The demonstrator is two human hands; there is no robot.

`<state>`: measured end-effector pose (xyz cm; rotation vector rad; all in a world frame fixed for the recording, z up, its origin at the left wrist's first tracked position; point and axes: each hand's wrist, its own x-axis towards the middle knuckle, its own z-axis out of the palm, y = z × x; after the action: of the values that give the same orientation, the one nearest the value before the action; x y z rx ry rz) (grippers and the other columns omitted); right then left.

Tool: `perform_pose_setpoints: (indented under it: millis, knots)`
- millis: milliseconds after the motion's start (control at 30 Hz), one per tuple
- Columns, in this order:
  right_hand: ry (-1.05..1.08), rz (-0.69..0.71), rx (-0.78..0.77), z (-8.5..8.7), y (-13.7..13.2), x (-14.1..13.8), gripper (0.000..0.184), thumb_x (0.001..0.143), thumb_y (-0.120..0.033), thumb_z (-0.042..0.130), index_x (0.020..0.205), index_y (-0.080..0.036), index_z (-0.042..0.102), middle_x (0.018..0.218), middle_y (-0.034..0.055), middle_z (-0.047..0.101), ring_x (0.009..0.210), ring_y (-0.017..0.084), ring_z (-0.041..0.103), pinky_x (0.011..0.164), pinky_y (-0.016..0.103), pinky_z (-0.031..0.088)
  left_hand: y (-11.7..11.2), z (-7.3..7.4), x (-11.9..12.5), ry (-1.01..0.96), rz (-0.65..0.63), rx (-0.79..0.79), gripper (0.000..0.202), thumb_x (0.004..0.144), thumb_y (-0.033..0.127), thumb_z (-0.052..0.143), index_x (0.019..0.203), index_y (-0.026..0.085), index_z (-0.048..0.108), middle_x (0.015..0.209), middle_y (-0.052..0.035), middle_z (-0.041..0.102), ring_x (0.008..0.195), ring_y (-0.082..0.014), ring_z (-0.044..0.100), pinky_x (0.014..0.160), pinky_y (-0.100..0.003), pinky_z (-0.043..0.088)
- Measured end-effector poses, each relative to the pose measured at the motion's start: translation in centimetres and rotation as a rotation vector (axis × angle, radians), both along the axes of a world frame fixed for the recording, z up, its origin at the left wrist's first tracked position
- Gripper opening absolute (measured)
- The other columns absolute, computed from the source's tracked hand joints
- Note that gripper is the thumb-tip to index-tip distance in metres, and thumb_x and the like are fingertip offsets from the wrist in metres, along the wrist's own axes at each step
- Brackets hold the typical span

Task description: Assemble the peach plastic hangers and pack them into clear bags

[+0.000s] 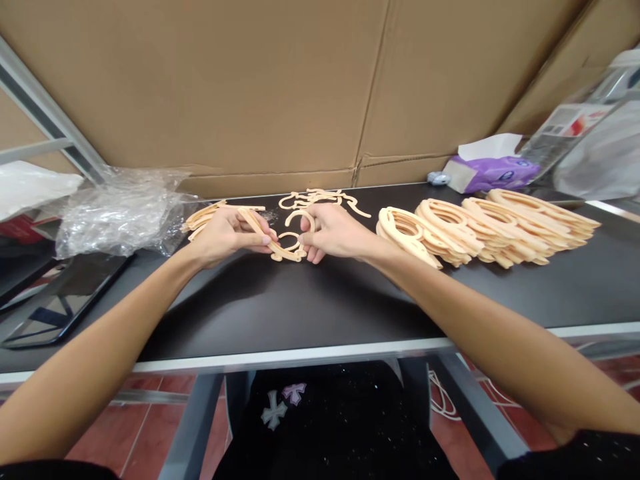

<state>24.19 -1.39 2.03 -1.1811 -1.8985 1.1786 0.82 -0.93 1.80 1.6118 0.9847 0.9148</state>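
My left hand [227, 233] is closed on a slim beige hanger piece [256, 225], which slants down to the right between its fingers. At its lower end are small scalloped ends and a thin ring [289, 241], close to my right fingers. My right hand [327, 232] pinches a curved beige hanger hook [297, 217], its arc rising beside the thumb. Both hands meet just above the black table, and where the two pieces touch is partly hidden by fingers. Behind my left hand lie several long beige pieces [200, 217]. A pile of loose beige hooks [320, 197] lies behind my right hand.
Several overlapping stacks of beige hanger pieces [500, 230] lie right. At left are crumpled clear plastic bags [120, 213] and a dark tablet-like device [65, 307]. A purple tissue pack [493, 172] stands at the back right, before a cardboard wall [225, 87]. The black table [300, 313] has a pale front edge.
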Motion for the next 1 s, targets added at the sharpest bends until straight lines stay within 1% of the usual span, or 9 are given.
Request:
perform_pose_setpoints:
  millis: [100, 167, 367, 433, 567, 667, 767, 900, 1000]
  knots:
    - [0.058, 0.019, -0.136, 0.29, 0.11, 0.35, 0.032, 0.081, 0.005, 0.06, 0.084, -0.023, 0.044, 0.054, -0.0015, 0.066, 0.051, 0.017, 0.07, 0.049, 0.026, 0.062, -0.05, 0.11, 0.0, 0.003, -0.007, 0.01, 0.032, 0.063, 0.029, 0.098, 0.08, 0.013, 0.076, 0.087, -0.0124, 0.081, 0.081, -0.0282, 0.08, 0.083, -0.043, 0.069]
    - [0.077, 0.025, -0.163, 0.31, 0.16, 0.49, 0.031, 0.081, 0.005, 0.06, 0.084, -0.022, 0.045, 0.055, -0.0008, 0.068, 0.051, 0.016, 0.069, 0.05, 0.026, 0.063, -0.03, 0.12, -0.05, 0.006, -0.009, 0.022, 0.031, 0.064, 0.027, 0.097, 0.08, 0.012, 0.076, 0.088, -0.0123, 0.081, 0.081, -0.0278, 0.08, 0.083, -0.042, 0.069]
    - [0.106, 0.014, -0.179, -0.07, 0.22, 0.45, 0.031, 0.082, 0.006, 0.06, 0.08, -0.022, 0.045, 0.058, 0.0004, 0.069, 0.05, 0.016, 0.068, 0.049, 0.026, 0.062, 0.26, -0.21, -0.23, 0.01, -0.023, 0.042, 0.029, 0.066, 0.026, 0.095, 0.084, 0.013, 0.076, 0.088, -0.012, 0.081, 0.084, -0.0281, 0.08, 0.085, -0.045, 0.069]
    - [0.124, 0.022, -0.187, -0.24, 0.25, 0.42, 0.032, 0.082, 0.005, 0.061, 0.08, -0.022, 0.044, 0.059, 0.0009, 0.069, 0.051, 0.016, 0.069, 0.049, 0.026, 0.063, 0.39, -0.35, -0.3, 0.004, -0.014, 0.044, 0.031, 0.065, 0.027, 0.095, 0.084, 0.013, 0.075, 0.088, -0.011, 0.081, 0.083, -0.028, 0.08, 0.086, -0.046, 0.068]
    - [0.089, 0.006, -0.171, -0.55, 0.3, 0.39, 0.033, 0.081, 0.005, 0.062, 0.08, -0.022, 0.044, 0.059, 0.0012, 0.069, 0.051, 0.017, 0.069, 0.049, 0.027, 0.062, 0.47, -0.47, -0.42, -0.013, -0.003, 0.047, 0.031, 0.063, 0.026, 0.097, 0.083, 0.013, 0.075, 0.087, -0.0103, 0.081, 0.083, -0.0279, 0.08, 0.086, -0.046, 0.068]
    - [0.088, 0.005, -0.175, -0.52, 0.28, 0.38, 0.032, 0.082, 0.005, 0.061, 0.08, -0.023, 0.044, 0.059, 0.0017, 0.069, 0.051, 0.016, 0.069, 0.049, 0.026, 0.062, 0.41, -0.44, -0.45, -0.012, -0.003, 0.038, 0.031, 0.064, 0.026, 0.097, 0.083, 0.013, 0.075, 0.088, -0.0122, 0.081, 0.084, -0.0288, 0.08, 0.087, -0.045, 0.068]
    - [0.142, 0.026, -0.201, -0.29, 0.22, 0.39, 0.032, 0.083, 0.004, 0.06, 0.08, -0.023, 0.044, 0.06, 0.0016, 0.07, 0.052, 0.016, 0.069, 0.051, 0.026, 0.063, 0.38, -0.41, -0.41, -0.01, 0.011, 0.033, 0.033, 0.063, 0.026, 0.097, 0.083, 0.012, 0.075, 0.09, -0.0137, 0.081, 0.086, -0.0301, 0.08, 0.087, -0.046, 0.068]
    - [0.163, 0.029, -0.207, -0.23, 0.25, 0.39, 0.032, 0.083, 0.004, 0.06, 0.081, -0.023, 0.043, 0.06, 0.0012, 0.071, 0.051, 0.015, 0.068, 0.05, 0.025, 0.062, 0.46, -0.46, -0.43, -0.018, -0.002, 0.04, 0.032, 0.064, 0.026, 0.096, 0.083, 0.013, 0.075, 0.09, -0.0122, 0.081, 0.087, -0.0306, 0.08, 0.088, -0.048, 0.067]
    - [0.146, 0.026, -0.195, -0.41, 0.35, 0.35, 0.032, 0.082, 0.004, 0.06, 0.081, -0.023, 0.043, 0.06, 0.0008, 0.07, 0.052, 0.015, 0.068, 0.05, 0.025, 0.062, 0.54, -0.53, -0.51, -0.007, -0.018, 0.039, 0.03, 0.066, 0.026, 0.095, 0.084, 0.014, 0.075, 0.089, -0.012, 0.081, 0.088, -0.0304, 0.08, 0.088, -0.047, 0.067]
